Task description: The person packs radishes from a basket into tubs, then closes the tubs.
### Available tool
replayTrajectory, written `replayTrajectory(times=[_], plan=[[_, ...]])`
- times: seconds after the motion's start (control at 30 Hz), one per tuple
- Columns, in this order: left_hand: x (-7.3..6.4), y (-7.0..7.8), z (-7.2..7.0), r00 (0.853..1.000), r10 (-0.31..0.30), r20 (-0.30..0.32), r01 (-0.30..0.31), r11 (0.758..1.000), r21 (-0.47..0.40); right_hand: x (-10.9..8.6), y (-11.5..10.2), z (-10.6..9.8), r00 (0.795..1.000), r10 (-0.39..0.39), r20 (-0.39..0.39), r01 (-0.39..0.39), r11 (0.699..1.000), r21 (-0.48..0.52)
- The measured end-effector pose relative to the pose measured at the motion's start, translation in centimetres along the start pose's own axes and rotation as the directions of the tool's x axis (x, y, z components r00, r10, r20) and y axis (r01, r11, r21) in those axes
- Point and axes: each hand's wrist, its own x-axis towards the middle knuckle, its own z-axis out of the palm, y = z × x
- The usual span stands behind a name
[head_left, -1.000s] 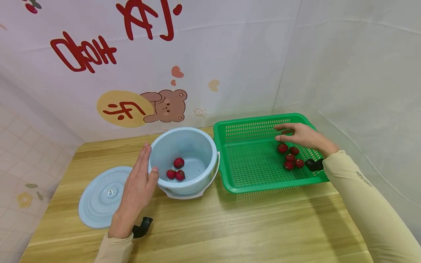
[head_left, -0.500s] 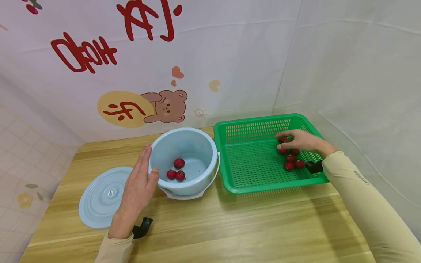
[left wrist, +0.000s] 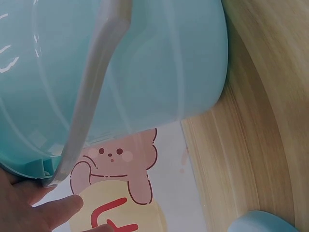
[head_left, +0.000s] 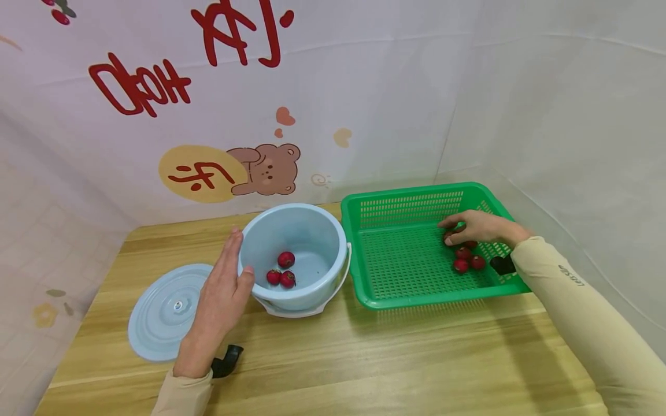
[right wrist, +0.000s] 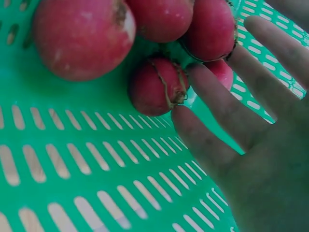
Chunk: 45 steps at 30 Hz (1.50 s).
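Observation:
My left hand (head_left: 222,292) lies along the left side of the light blue bucket (head_left: 293,297), its fingers straight and close to the rim. In the left wrist view, fingertips (left wrist: 60,210) show beside the bucket's handle joint. Three red radishes (head_left: 287,259) lie inside the bucket. My right hand (head_left: 478,226) reaches into the green basket (head_left: 403,300) over several radishes (head_left: 463,253). From the right wrist, its fingers (right wrist: 222,106) look extended and spread, touching or nearly touching radishes (right wrist: 157,86). In the head view, the hand partly covers the radishes beneath it.
A light blue lid (head_left: 161,315) lies on the wooden table (head_left: 374,358), left of the bucket and partly behind my left hand. The bucket's white handle (head_left: 343,277) hangs down between bucket and basket. A printed wall sheet (head_left: 395,110) stands behind.
My right hand has lowered from above the radishes to among them in the basket. My left hand stays beside the bucket. The head view has shifted slightly.

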Motion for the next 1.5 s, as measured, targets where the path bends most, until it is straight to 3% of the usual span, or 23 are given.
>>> replayTrajectory(times=[0.83,1.5], plan=[[0.2,0.0,0.1,1.0,-0.004,0.003,0.004,1.0,-0.001,0.6,1.0,0.0,1.0,-0.021,-0.019,0.02,0.996,-0.088],[0.1,0.0,0.0,1.0,-0.017,0.007,0.017,1.0,0.006,-2.3,-3.8,-1.5,0.975,-0.125,-0.182,0.114,0.991,-0.068]])
